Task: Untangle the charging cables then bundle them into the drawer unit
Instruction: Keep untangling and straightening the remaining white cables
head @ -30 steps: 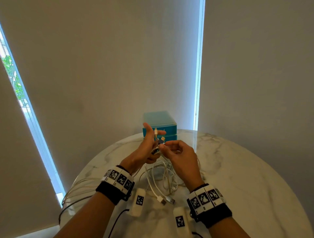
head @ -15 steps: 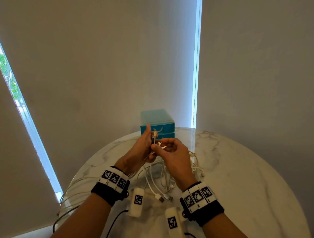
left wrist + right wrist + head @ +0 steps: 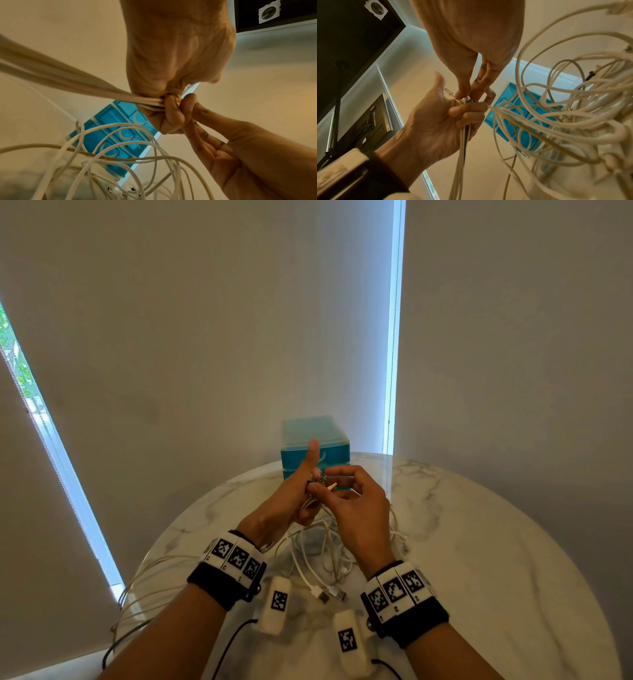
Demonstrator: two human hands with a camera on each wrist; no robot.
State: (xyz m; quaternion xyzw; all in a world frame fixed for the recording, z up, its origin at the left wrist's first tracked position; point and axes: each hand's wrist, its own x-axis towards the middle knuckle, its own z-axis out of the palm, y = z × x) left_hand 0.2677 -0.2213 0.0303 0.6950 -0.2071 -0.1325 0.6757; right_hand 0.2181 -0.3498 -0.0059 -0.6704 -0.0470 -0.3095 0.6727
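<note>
Round marble table [image 3: 479, 559] stands against pale roller blinds, with daylight showing at two narrow gaps. At its far edge I note one teal drawer unit [image 3: 315, 440]; the left wrist view shows three drawer fronts [image 3: 120, 129], all pushed in, and I cannot tell what is inside them.

My left hand [image 3: 291, 498] is raised just in front of the unit, thumb pointing up, the other fingers curled round a gathered bunch of cable ends [image 3: 464, 129]. Most strands in that bunch are white, one is dark.

My right hand [image 3: 356, 508] meets it from the right. Its thumb and forefinger pinch a single connector tip [image 3: 330, 487] at the top of the bunch; the remaining fingers are loosely bent.

Below both hands the charging cables [image 3: 325, 549] hang and lie in one loose white tangle on the table; I cannot count the separate leads. Two USB plugs [image 3: 332, 595] lie side by side at the near edge of the tangle. Further thin leads [image 3: 144, 587] trail off the left rim.
</note>
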